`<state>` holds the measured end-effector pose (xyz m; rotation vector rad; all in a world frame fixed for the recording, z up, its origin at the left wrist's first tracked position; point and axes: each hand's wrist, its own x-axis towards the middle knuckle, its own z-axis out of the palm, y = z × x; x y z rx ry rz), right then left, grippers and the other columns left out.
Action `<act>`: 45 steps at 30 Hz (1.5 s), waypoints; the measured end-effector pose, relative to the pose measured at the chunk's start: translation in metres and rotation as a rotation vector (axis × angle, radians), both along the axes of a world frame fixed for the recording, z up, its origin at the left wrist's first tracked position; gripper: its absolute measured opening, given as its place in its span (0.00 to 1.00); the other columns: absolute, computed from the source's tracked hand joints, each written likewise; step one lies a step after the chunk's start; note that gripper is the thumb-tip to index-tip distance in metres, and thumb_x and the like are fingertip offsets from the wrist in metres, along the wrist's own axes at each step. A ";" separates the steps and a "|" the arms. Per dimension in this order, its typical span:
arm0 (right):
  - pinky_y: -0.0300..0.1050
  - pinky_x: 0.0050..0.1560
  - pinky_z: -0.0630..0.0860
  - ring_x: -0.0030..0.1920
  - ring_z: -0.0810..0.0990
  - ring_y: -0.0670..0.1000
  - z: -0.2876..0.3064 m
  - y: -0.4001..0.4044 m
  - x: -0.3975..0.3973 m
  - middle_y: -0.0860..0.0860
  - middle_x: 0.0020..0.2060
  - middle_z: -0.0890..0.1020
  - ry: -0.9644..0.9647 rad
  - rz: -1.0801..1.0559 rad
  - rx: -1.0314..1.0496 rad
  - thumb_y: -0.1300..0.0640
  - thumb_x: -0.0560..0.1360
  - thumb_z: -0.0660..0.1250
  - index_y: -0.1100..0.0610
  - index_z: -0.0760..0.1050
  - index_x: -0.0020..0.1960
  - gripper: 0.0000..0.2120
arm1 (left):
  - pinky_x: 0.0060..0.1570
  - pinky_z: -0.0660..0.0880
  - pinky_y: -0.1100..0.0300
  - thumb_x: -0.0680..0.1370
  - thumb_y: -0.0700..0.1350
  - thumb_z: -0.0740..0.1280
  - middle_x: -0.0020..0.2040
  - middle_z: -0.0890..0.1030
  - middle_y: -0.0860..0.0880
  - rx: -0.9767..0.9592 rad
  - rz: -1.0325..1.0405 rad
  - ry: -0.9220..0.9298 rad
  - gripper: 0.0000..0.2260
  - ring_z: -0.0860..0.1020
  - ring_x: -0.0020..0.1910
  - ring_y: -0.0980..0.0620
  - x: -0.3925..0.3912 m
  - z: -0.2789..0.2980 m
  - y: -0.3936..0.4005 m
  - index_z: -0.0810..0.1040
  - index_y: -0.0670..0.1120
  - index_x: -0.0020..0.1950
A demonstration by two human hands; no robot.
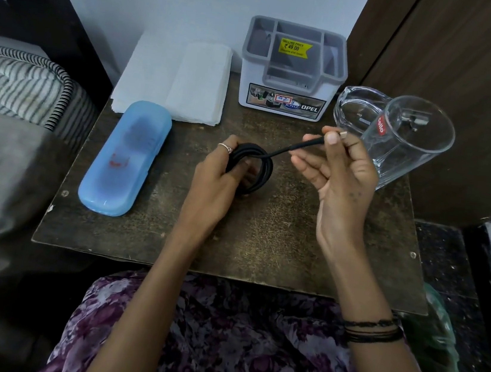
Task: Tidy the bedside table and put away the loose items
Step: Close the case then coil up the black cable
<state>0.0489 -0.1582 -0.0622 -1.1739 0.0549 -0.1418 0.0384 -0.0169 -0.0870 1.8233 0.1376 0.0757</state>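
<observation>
A black cable (pixel 263 169) is wound into a small coil over the middle of the dark bedside table (pixel 261 244). My left hand (pixel 217 179) grips the coil from the left, fingers through the loops. My right hand (pixel 342 173) pinches the cable's free end near its plug between thumb and forefinger, held up to the right of the coil. A blue translucent case (pixel 122 160) lies closed on the table's left side.
A grey-and-white compartment organiser (pixel 293 73) stands at the back against the wall. Folded white tissues (pixel 174 79) lie back left. A clear glass mug (pixel 406 138) and a glass dish (pixel 357 107) sit at the right. The bed (pixel 16 93) adjoins the left edge.
</observation>
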 end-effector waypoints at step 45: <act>0.39 0.37 0.76 0.34 0.77 0.45 -0.010 0.017 -0.004 0.46 0.32 0.79 0.322 0.615 0.033 0.64 0.64 0.73 0.58 0.67 0.55 0.23 | 0.16 0.66 0.67 0.81 0.39 0.54 0.28 0.76 0.48 0.140 0.022 -0.035 0.07 0.71 0.18 0.57 -0.010 0.004 -0.009 0.66 0.46 0.57</act>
